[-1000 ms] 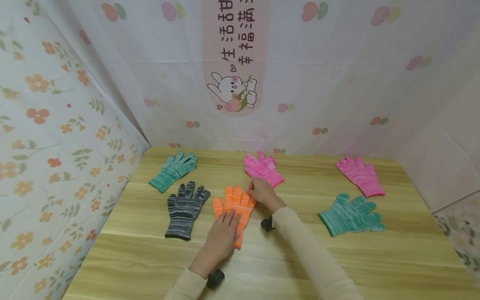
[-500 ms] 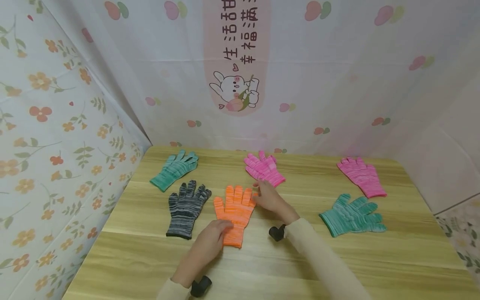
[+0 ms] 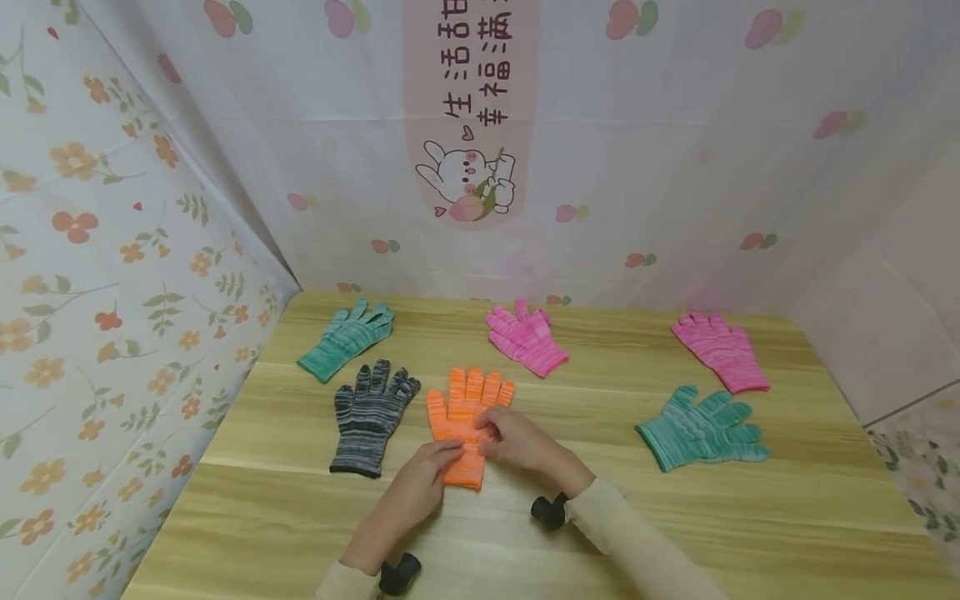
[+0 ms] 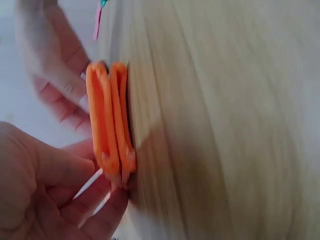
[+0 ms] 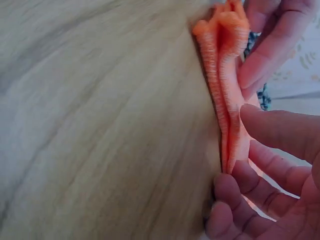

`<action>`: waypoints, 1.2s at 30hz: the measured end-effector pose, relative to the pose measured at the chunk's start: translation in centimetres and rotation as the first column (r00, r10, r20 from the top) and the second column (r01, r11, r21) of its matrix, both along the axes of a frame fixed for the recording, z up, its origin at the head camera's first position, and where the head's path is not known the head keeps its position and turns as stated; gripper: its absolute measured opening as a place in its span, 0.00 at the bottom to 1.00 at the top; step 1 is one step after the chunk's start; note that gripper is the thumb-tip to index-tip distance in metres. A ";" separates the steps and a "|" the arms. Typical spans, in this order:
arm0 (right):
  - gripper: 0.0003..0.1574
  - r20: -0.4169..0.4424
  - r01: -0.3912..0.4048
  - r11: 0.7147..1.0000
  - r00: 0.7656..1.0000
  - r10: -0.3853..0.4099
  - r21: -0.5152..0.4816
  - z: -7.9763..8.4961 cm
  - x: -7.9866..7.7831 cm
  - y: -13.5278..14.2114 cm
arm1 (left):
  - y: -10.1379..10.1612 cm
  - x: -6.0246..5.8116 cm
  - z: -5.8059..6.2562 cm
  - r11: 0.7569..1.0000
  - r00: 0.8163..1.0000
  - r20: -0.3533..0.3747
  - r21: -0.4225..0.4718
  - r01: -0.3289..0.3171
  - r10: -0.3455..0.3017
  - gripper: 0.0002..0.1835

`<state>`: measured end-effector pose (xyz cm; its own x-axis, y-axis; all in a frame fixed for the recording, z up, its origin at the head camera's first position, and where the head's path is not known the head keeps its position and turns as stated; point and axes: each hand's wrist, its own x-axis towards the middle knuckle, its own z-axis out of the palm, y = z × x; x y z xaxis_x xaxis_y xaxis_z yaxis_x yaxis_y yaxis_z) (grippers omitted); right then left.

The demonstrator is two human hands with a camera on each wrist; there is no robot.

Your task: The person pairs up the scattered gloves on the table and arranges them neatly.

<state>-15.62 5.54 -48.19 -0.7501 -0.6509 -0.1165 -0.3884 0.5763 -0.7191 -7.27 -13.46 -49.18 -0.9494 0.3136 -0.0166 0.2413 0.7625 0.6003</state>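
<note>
Two orange knit gloves (image 3: 459,427) lie stacked flat on the table, fingers pointing away from me. Their two cuffs (image 4: 106,120) show one on top of the other in the left wrist view. My left hand (image 3: 420,483) holds the left edge of the stack near the cuffs, thumb above and fingertips at the side. From the right, my right hand (image 3: 521,442) holds the opposite edge around the palm, its thumb on top and its curled fingers (image 5: 227,187) along the side. Part of the stack's right edge is hidden under that hand.
On the wooden table (image 3: 300,533) a dark grey glove (image 3: 367,425) lies left of the stack, with a green glove (image 3: 345,340) behind it. A pink glove (image 3: 527,337) lies behind the stack. Another pink glove (image 3: 722,350) and green glove (image 3: 703,427) lie at right.
My right hand has come from the gloves' fingertips back toward me, to the palm's right edge. My left hand has drawn back from lying over the gloves to their left edge.
</note>
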 end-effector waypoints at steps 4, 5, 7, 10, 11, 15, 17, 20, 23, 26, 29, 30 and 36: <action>0.19 -0.010 0.006 1.000 1.000 -0.005 0.022 -0.1 0.3 -0.2 | -0.6 -0.2 -0.1 0.998 0.999 0.036 0.069 -0.002 -0.001 0.17; 0.19 -0.006 0.005 1.000 1.000 -0.005 0.027 -0.1 0.3 -0.2 | -0.7 -0.2 -0.2 0.997 0.999 0.041 0.077 -0.002 -0.001 0.17; 0.21 0.005 0.002 1.000 1.000 -0.002 0.031 -0.1 0.3 -0.3 | -0.9 -0.3 -0.4 0.996 0.999 0.045 0.087 -0.001 -0.003 0.17; 0.22 0.025 0.006 0.999 1.000 -0.007 0.043 0.0 0.3 -0.5 | -1.1 -0.4 -0.6 0.996 0.999 0.050 0.092 -0.003 -0.002 0.17; 0.22 0.024 0.007 0.999 1.000 -0.008 0.049 0.0 0.3 -0.5 | -1.1 -0.5 -0.6 0.996 0.998 0.055 0.090 -0.006 0.001 0.17; 0.23 0.009 0.007 0.998 1.000 -0.008 0.060 -0.1 0.3 -0.7 | -1.1 -0.4 0.0 0.997 0.998 0.063 0.077 -0.028 0.023 0.16; 0.24 0.006 0.003 0.998 1.000 -0.003 0.057 -0.1 0.3 -0.7 | -1.1 -0.4 0.3 0.997 0.998 0.063 0.066 -0.034 0.029 0.16; 0.25 0.017 -0.010 0.999 1.000 0.010 0.032 -0.1 0.2 -0.4 | -0.9 -0.5 0.5 0.998 0.998 0.062 0.047 -0.034 0.032 0.15; 0.23 0.003 0.014 1.000 1.000 -0.014 -0.025 -0.1 -0.4 0.5 | -0.5 -0.5 0.7 0.999 0.998 0.040 0.022 -0.048 0.047 0.15; 0.18 -0.050 0.136 0.989 0.989 -0.139 -0.062 0.2 -1.5 1.6 | 0.2 -0.5 1.0 0.997 0.997 -0.011 -0.003 -0.074 0.074 0.14; 0.13 -0.137 0.308 0.949 0.939 -0.315 -0.070 0.6 -3.2 3.1 | 1.1 -0.4 1.4 0.997 0.995 -0.060 -0.002 -0.078 0.077 0.13; 0.13 -0.172 0.353 0.933 0.918 -0.359 -0.062 0.6 -3.9 3.6 | 1.5 -0.4 1.5 0.998 0.995 -0.073 0.001 -0.067 0.067 0.13; 0.17 -0.285 0.395 0.917 0.886 -0.365 0.056 0.6 -6.9 6.3 | 4.0 0.0 1.9 0.999 0.996 -0.089 0.030 0.028 -0.025 0.12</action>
